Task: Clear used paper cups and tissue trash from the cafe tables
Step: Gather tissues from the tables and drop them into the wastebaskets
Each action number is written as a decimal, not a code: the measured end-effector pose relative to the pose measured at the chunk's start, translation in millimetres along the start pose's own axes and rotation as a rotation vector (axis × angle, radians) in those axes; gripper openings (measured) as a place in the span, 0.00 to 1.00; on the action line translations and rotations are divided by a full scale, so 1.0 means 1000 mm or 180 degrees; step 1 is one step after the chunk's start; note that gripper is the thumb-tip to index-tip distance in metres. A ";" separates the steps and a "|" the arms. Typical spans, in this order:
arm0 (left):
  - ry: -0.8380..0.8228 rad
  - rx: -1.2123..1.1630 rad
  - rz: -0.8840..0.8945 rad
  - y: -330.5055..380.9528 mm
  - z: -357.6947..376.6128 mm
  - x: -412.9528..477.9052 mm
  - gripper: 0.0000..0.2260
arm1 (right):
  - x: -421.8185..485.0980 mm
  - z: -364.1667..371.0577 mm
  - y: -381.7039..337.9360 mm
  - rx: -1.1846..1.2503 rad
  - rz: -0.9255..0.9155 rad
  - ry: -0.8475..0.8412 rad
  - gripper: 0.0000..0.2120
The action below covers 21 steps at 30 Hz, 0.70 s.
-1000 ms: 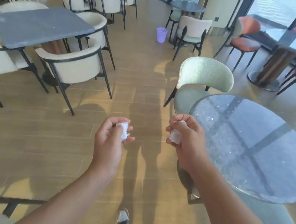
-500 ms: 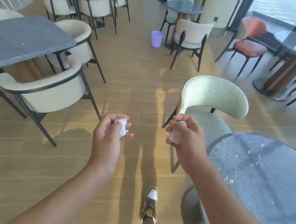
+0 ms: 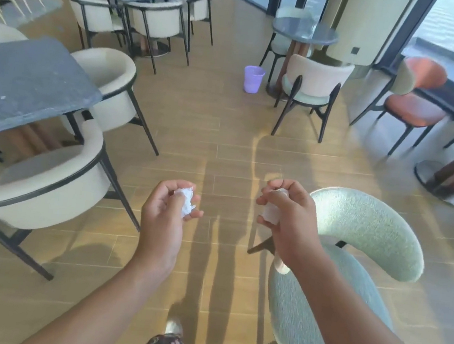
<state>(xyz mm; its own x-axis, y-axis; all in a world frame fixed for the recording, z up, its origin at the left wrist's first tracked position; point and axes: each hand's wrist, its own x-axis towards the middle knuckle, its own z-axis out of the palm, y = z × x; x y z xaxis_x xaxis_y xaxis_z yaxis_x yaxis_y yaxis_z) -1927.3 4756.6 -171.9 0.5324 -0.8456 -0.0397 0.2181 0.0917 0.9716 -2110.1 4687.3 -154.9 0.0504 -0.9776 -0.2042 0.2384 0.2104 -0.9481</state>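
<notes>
1. While raised over the wood floor (image 3: 224, 142), gripped a crumpled tissue (image 3: 186, 199) in the left hand (image 3: 167, 213)
2. Clutched white paper trash (image 3: 271, 212) in the right hand (image 3: 290, 217), just beside the green chair (image 3: 365, 227)
3. Noted purple bin (image 3: 253, 79) well ahead

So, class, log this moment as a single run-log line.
left hand: grips crumpled tissue | right hand: grips white paper wad | purple bin: on floor ahead | trash: not yet binned

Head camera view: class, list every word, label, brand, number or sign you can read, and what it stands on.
None readable. The purple bin, the grey table and the crumpled tissue in the left hand show no print; the white thing in the right hand is mostly hidden.
</notes>
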 end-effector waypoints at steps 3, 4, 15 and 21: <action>-0.0029 0.0015 -0.0013 -0.011 0.018 0.077 0.17 | 0.076 0.021 -0.002 -0.0041 -0.0030 -0.0002 0.09; -0.0046 0.0009 -0.0015 -0.015 0.024 0.105 0.17 | 0.102 0.030 -0.002 -0.0036 -0.0033 -0.0009 0.09; -0.0357 0.0110 -0.0068 -0.003 0.089 0.402 0.17 | 0.368 0.136 -0.051 0.0066 -0.0063 0.0300 0.10; -0.0373 0.0122 -0.0100 -0.012 0.131 0.539 0.16 | 0.501 0.167 -0.064 0.0105 -0.0039 0.0385 0.10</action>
<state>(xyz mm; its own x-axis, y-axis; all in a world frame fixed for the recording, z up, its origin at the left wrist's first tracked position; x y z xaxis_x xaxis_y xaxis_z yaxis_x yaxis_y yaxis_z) -1750.4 4230.9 -173.9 0.4260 -0.9036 -0.0449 0.2004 0.0459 0.9786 -1938.7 4183.5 -155.5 -0.0696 -0.9725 -0.2224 0.2701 0.1962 -0.9426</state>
